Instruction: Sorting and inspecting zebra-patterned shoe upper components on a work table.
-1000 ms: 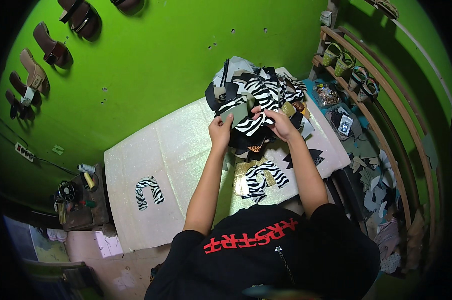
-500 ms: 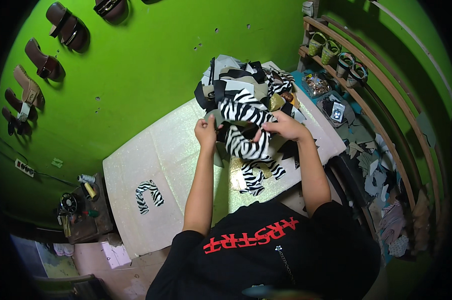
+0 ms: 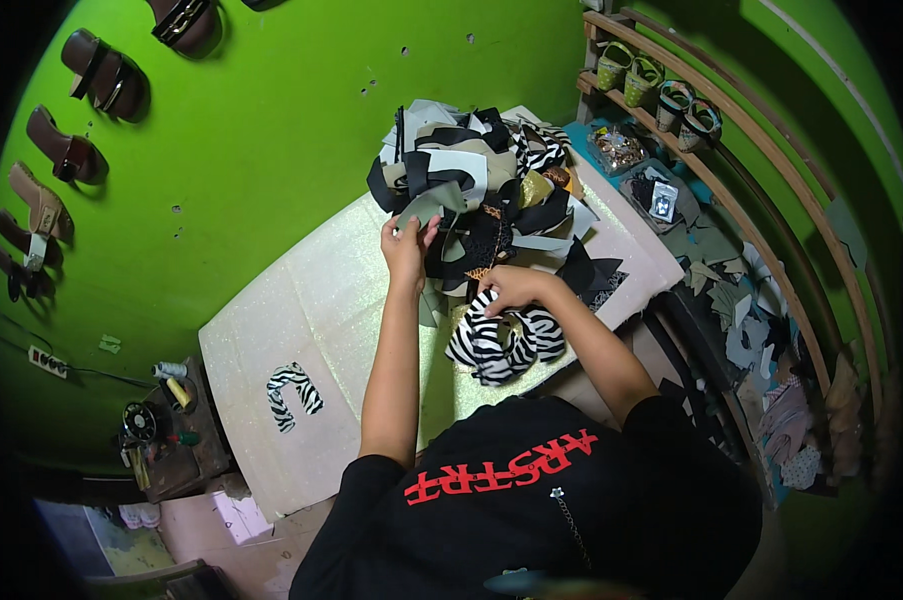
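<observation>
My right hand is closed on a zebra-striped piece of material, held low near the table's front edge beside more striped material. Farther up and to the left, my left hand pinches a grey-green strip against the near side of a heap of scraps. That heap mixes black, white, beige, gold and zebra-striped pieces. A U-shaped zebra-striped cutout lies by itself on the left part of the table.
The table is covered by a pale glittery sheet. Sandals hang on the green wall at left. A wooden rack with small shoes runs along the right, above scattered offcuts. A small stand holds spools.
My right hand has brought the zebra-striped material down toward me, away from the heap. My left hand has moved slightly up and now lifts the grey-green strip. The view has shifted a little.
</observation>
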Available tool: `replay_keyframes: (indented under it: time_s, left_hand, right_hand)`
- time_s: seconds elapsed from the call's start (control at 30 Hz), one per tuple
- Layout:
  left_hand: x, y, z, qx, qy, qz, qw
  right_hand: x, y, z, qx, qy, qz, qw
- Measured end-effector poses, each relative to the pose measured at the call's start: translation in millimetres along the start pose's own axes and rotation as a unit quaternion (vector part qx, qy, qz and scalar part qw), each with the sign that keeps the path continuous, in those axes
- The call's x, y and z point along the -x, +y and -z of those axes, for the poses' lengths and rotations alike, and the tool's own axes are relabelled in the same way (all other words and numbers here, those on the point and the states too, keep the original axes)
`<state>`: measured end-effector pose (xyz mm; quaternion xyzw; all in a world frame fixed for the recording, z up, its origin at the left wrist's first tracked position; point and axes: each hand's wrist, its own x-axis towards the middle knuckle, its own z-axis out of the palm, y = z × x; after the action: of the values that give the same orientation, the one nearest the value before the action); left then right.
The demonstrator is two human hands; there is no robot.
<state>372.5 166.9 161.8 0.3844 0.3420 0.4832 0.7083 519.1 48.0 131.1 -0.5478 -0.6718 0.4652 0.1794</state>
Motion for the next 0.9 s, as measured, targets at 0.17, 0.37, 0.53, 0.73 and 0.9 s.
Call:
replay_keyframes:
  time_s: [0.17, 0.37, 0.53, 0.73, 0.9]
  left_hand:
    - [-3.8, 7.8, -12.0, 0.031, -0.013, 0.003, 0.999]
    - [5.6, 29.2, -34.6, 0.000, -0.077, -0.011, 0.997]
    - [7.0, 31.9, -52.8, -0.030, -0.146, -0.072, 0.986]
    - [-13.8, -2.1, -26.9, -0.441, -0.008, -0.152, 0.885]
    - [15.3, -16.3, -49.2, -0.558, 0.044, -0.231, 0.796]
  right_hand:
    - [11.0, 21.2, -12.7, 0.108, 0.165, -0.075, 0.977]
    - [49.9, 50.5, 39.7, 0.007, 0.557, -0.071, 0.827]
    - [46.9, 108.6, 60.7, 0.251, 0.749, -0.197, 0.581]
    - [53.3, 108.6, 76.7, -0.120, 0.570, -0.170, 0.795]
    - [52.3, 73.1, 97.8, -0.261, 0.544, 0.009, 0.798]
